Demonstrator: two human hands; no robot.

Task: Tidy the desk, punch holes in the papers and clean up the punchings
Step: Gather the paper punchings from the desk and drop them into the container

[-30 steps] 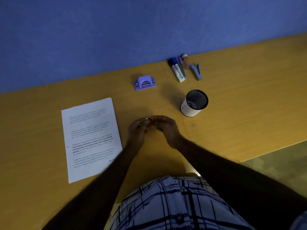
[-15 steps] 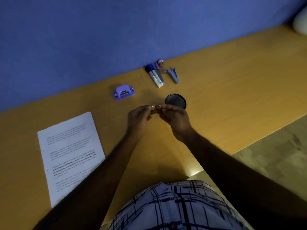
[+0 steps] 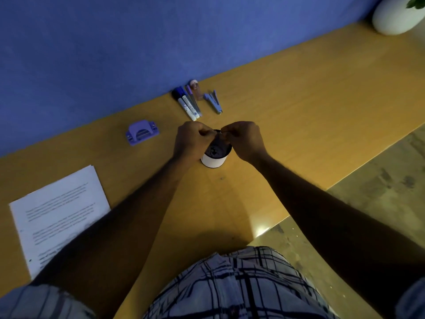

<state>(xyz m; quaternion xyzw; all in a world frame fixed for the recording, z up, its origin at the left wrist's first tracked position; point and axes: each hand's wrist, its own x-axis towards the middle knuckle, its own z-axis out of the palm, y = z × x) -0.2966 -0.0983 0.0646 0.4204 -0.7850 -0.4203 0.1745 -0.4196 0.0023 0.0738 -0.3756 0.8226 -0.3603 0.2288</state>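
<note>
Print on papers [image 3: 59, 210] is too blurred to read.

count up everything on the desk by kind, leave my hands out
hole punch: 1
pens and markers: 3
small stapler: 1
small pink-topped item: 1
cup: 1
paper stack: 1
white pot: 1
total: 9

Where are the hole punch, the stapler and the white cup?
hole punch [image 3: 142, 132]: head view, its purple arched top.
stapler [image 3: 214, 102]: head view, its blue body.
white cup [image 3: 213, 161]: head view, its outer wall.
</note>
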